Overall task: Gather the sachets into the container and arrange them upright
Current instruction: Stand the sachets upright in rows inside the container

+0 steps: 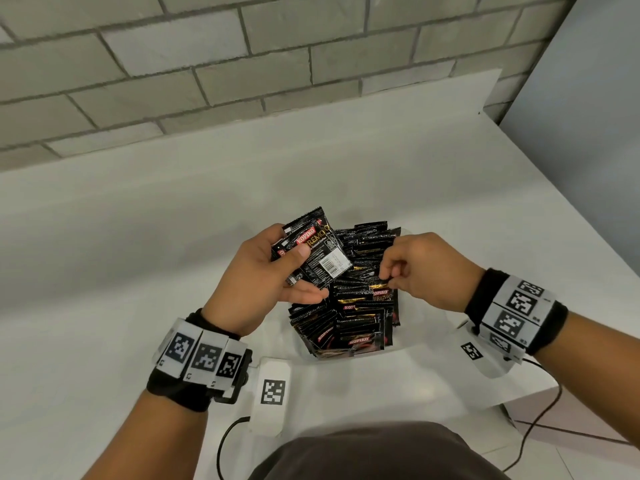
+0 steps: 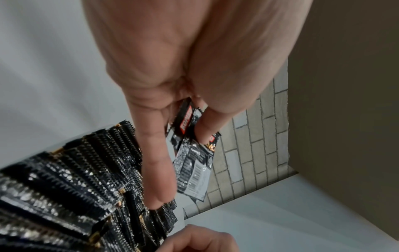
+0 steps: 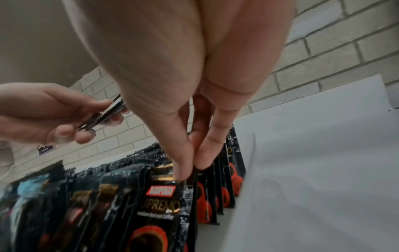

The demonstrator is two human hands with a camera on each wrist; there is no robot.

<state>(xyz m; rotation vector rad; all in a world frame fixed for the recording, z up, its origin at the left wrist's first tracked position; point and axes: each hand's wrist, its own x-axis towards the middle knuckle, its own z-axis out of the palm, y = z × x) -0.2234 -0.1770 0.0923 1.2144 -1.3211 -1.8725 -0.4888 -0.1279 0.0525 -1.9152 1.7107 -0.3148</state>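
Several black Kopiko sachets (image 1: 349,306) stand packed upright in a clear container (image 1: 417,341) on the white table. My left hand (image 1: 289,242) hovers over the container's left side and grips a small stack of sachets (image 1: 320,254), thumb on top. The left wrist view shows this held stack (image 2: 192,163) between thumb and fingers (image 2: 159,153). My right hand (image 1: 386,276) reaches into the rows and pinches the top edge of one standing sachet (image 3: 192,191) between thumb and forefinger (image 3: 207,150). The container's clear wall (image 3: 250,146) is just right of the rows.
A grey brick wall (image 1: 207,81) backs the white table (image 1: 138,237). Two white marker-tagged devices (image 1: 272,393) (image 1: 485,355) with black cables lie near the table's front edge. The table ends at the right (image 1: 519,188).
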